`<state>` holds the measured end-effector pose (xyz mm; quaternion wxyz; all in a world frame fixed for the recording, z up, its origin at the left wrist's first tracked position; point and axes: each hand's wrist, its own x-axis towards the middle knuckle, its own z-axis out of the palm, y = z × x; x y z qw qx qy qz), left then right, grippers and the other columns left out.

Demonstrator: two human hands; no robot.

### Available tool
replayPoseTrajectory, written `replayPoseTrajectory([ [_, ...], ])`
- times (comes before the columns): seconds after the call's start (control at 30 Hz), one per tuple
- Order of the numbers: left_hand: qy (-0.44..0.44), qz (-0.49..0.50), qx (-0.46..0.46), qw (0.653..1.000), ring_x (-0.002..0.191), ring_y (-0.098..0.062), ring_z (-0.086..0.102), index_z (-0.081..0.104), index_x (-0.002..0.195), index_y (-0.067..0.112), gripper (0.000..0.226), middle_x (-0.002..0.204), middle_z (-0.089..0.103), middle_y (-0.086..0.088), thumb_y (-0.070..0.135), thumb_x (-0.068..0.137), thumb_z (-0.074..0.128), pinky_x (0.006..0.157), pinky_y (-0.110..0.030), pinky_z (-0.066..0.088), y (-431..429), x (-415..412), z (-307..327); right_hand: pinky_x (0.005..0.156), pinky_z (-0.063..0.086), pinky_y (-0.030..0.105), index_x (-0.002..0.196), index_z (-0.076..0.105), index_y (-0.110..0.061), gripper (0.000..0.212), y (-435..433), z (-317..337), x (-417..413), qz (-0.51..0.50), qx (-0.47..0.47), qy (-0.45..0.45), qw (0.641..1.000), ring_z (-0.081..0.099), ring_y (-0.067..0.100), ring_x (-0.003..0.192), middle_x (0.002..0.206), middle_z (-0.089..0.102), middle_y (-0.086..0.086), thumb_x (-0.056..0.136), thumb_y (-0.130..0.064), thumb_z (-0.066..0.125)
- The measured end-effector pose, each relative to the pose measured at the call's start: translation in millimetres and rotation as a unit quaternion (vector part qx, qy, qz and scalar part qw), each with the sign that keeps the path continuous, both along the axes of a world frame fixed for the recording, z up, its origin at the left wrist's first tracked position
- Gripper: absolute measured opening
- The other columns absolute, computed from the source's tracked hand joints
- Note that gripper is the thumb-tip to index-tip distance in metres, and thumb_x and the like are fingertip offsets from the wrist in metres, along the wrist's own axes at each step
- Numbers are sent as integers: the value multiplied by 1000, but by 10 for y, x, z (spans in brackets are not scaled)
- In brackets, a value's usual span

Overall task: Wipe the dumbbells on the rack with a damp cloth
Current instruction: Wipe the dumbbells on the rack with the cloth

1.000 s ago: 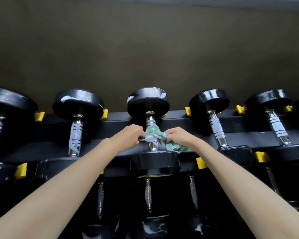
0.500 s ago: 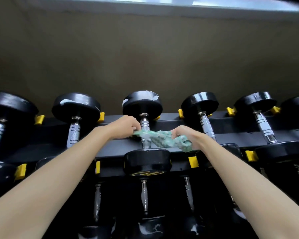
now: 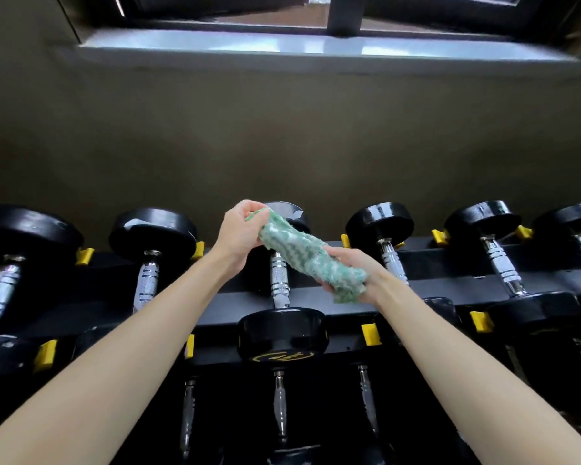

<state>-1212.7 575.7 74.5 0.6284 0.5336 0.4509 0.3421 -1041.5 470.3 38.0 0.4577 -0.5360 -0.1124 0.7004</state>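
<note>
Green cloth (image 3: 302, 253) stretches before the middle dumbbell (image 3: 279, 280). Your left hand (image 3: 240, 234) and right hand (image 3: 359, 268) each grip one end.

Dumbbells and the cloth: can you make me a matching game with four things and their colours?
Things:
1. cloth
2. clip
3. handle
4. weight

Colours:
A. silver
B. black
C. green and white
D. yellow

Pairs: 1-C, 2-D, 3-A, 4-B
</note>
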Motion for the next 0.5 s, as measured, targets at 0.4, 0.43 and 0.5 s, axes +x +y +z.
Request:
replayPoseTrajectory([
  [0.4,212,-311,456,806,78,-20,62,74,97,18,49,85,71,-5,37,72,37,71,-28,49,-277,102,-22,78,55,47,121,56,3,66,191,-53,-234,-175,48,244,953,64,35,98,117,61,25,93,-53,35],
  [0.43,256,-357,471,765,83,-22,63,73,100,20,58,91,72,-5,39,68,29,75,-30,50,-282,82,6,80,56,46,125,54,2,73,178,-41,-202,-162,60,243,955,63,35,101,121,60,23,88,-60,41],
  [0.5,323,-439,505,669,94,-24,62,69,104,19,70,101,70,-4,39,63,17,79,-36,49,-285,94,50,76,57,37,117,61,0,63,152,-19,-173,-132,74,202,968,66,28,93,111,65,18,82,-53,54],
])
